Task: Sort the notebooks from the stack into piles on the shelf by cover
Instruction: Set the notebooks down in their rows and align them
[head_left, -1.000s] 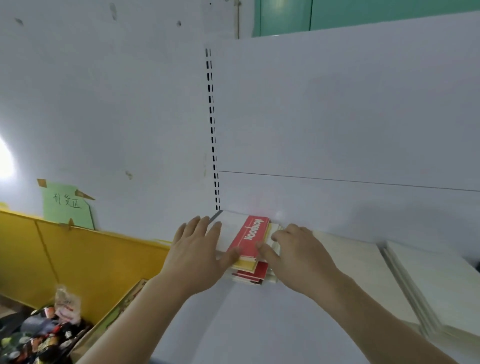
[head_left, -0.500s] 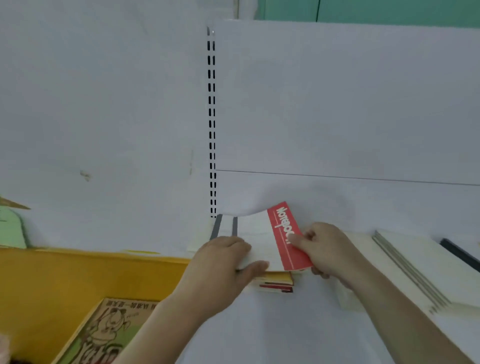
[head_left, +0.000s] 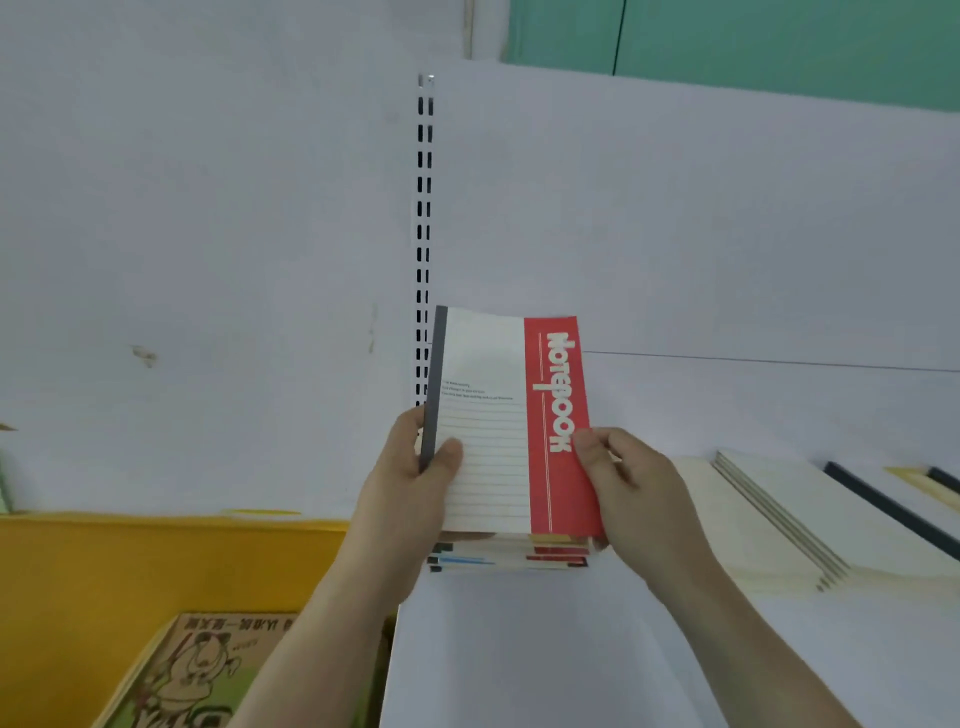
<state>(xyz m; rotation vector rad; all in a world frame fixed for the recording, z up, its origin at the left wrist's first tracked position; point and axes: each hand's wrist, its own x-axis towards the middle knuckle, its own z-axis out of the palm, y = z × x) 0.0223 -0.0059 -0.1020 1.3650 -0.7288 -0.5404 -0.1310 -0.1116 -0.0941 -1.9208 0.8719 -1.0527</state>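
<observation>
both hands' grip, left hand and right hand, round red-and-white notebook above stack

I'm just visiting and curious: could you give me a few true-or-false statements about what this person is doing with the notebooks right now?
1. Both hands hold one notebook. True: the left hand grips its grey spine edge and the right hand pinches its red band.
2. The held notebook lies flat on the stack. False: it is lifted and tilted up above the stack.
3. The held cover is plain blue. False: it is white with ruled lines and a red band.
4. Cream piles lie on the shelf to the right of the stack. True.
5. The yellow bin sits to the right of the shelf. False: it is on the left.
</observation>
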